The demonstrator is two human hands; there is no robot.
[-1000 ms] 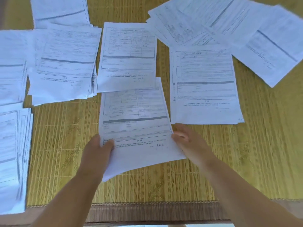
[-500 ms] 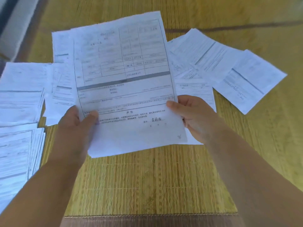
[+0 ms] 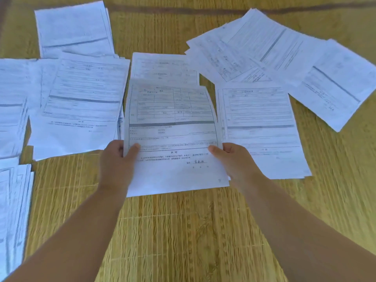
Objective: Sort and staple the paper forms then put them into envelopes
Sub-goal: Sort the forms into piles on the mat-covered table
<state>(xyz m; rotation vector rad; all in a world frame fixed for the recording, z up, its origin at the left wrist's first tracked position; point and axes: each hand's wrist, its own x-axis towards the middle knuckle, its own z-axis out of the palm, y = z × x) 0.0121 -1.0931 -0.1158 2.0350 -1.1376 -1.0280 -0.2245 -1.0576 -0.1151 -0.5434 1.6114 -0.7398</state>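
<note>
Our left hand (image 3: 117,162) and right hand (image 3: 237,162) each pinch a side edge of one form (image 3: 173,139), held above the form piles (image 3: 85,102) on the surface (image 3: 183,231). It looks light, floppy and easily creased, so gripping both edges suits it.

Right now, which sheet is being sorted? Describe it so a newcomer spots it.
On the bamboo mat, find the middle of the spread piles. The held form is there, gripped by the left hand and right hand. It alone is lifted; the others lie flat.
</note>
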